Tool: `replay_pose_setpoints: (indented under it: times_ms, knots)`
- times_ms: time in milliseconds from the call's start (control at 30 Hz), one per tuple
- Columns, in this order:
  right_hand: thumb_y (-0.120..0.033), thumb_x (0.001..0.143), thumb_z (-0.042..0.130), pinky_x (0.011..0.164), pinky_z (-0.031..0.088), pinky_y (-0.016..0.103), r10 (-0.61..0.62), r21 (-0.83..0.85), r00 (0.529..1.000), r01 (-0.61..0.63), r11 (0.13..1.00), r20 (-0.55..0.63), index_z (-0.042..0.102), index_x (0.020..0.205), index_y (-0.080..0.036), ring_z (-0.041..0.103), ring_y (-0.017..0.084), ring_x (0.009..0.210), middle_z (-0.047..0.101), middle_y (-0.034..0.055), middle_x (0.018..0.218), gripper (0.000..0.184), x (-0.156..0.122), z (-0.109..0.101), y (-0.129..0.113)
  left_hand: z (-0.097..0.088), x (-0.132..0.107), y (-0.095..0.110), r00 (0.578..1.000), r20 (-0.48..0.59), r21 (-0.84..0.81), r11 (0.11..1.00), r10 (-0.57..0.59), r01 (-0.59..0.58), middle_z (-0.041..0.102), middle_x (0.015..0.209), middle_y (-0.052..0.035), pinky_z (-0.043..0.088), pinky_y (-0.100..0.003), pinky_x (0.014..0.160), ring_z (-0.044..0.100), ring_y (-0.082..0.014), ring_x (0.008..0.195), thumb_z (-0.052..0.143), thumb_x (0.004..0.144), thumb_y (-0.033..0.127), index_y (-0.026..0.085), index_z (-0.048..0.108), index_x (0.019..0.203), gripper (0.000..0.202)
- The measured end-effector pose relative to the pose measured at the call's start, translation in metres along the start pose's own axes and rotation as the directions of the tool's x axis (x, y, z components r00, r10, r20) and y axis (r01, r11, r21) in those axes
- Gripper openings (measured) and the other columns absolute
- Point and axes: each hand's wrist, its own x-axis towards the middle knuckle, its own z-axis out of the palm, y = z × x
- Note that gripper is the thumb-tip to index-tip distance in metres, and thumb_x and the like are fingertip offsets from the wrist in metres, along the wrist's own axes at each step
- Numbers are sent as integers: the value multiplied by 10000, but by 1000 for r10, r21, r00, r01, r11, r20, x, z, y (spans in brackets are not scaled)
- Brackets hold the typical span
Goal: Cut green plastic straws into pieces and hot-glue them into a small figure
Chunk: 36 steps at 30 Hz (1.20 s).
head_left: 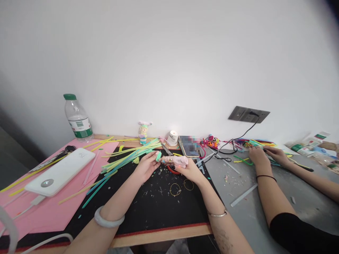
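Left hand [146,166] pinches a small green piece [158,156]. Right hand [190,170] grips a pink glue gun [175,161], nozzle just beside the piece. Both are over a black mat [159,204] on the surface [161,233]. A bundle of green and yellow pipe cleaners [127,155] fans left of the hands. Two thin rings [175,189] lie on the mat near the right wrist. White power bank [60,171] on a pink sheet [50,211], water bottle [78,118] behind it. At right, a co-worker's hands [258,157] rest among coloured stems.

water bottle [77,118] | power bank [61,171] | figurine [143,133] | phone [189,146] | wall socket [249,114]
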Motion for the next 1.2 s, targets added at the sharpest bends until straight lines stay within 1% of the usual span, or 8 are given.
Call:
replay_pose_setpoints:
  times_ms: [167,300,433,567,667,800,1000,1200]
  knots:
    - [-234,771,576,829,484,348,-5,-32,1000,5,999,-8,619,1123,-168,613,224,931,668,69,1058,361,0,-1,4,-3,2,-1,1000,20,-6,1000,-6,6,646,841,-40,498,-215,672,616,-99,701,612,765,108,149,622,860,104]
    - [-220,770,575,884,460,364,-12,-40,1000,11,999,-21,609,1135,-163,604,231,977,656,72,1096,370,2,0,6,-5,3,-1,1000,30,-16,1000,-6,7,644,850,-41,491,-209,654,614,-95,694,610,769,112,150,622,864,102]
    - [-242,770,586,919,441,385,-41,-43,998,39,998,-45,605,1136,-152,596,244,1010,652,79,1107,377,4,1,7,-6,5,-1,1000,30,-26,1000,-4,5,642,844,-38,488,-209,635,612,-94,687,601,774,107,151,626,860,100]
    - [-235,767,590,914,449,387,-57,-73,996,52,996,-72,623,1114,-148,605,252,1005,671,82,1067,359,5,0,5,-6,6,-2,999,46,-30,1000,-2,3,643,831,-38,489,-215,637,602,-89,672,606,768,105,151,631,854,101]
    - [-225,769,586,920,450,388,-74,-91,994,67,994,-75,636,1100,-154,607,252,1010,671,76,1076,343,7,0,3,-6,5,-1,999,45,-38,999,-5,7,645,815,-38,485,-210,624,595,-83,656,608,764,100,149,629,835,89]
    - [-219,772,582,935,444,391,-94,-122,991,82,989,-98,630,1125,-164,604,251,1027,671,67,1083,361,9,0,2,-6,4,0,999,53,-35,999,-2,4,642,794,-34,485,-211,620,591,-81,644,617,757,99,144,633,824,82]
    - [-252,773,589,902,466,392,-86,-172,986,60,983,-143,643,1104,-154,621,256,986,688,72,1040,350,9,-1,6,-8,5,-1,997,74,-30,999,-9,11,632,771,-25,485,-206,618,585,-78,639,639,743,110,149,631,829,94]
    - [-268,782,579,926,454,390,-104,-129,979,82,988,-177,621,1143,-175,610,250,1024,656,72,1124,374,8,0,1,-8,5,-1,995,98,-19,1000,-9,11,626,784,-24,481,-206,625,576,-75,638,639,744,114,144,624,816,80]
